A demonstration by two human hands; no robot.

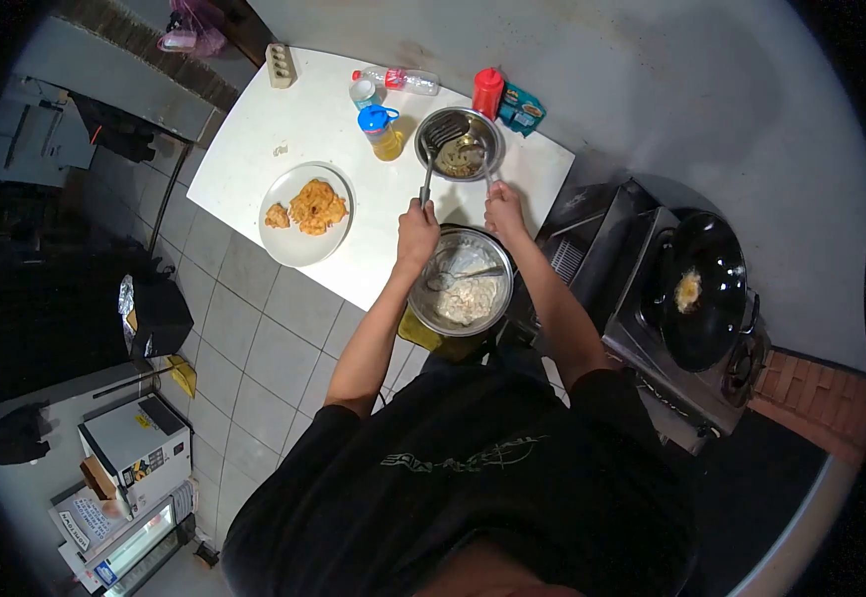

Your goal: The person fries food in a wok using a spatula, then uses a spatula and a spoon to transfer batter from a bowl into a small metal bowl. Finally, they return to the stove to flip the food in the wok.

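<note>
My left hand [417, 231] grips the handle of a slotted metal spatula [439, 139] whose head rests in a steel bowl [492, 134] of brownish liquid. My right hand [503, 209] holds a thin utensil that reaches into the same bowl. Just below my hands sits a larger steel bowl [428, 298] of pale batter with a spoon [463, 277] lying in it. Left of my left hand stands a white plate [293, 244] with fried golden pieces [315, 206].
On the white table [254, 129]: a bottle of yellow oil with a blue cap [383, 131], a red squeeze bottle [487, 93], a teal packet [522, 107], a lying plastic bottle [408, 80]. To the right, a black wok [706, 289] with frying food sits on a stove [642, 348].
</note>
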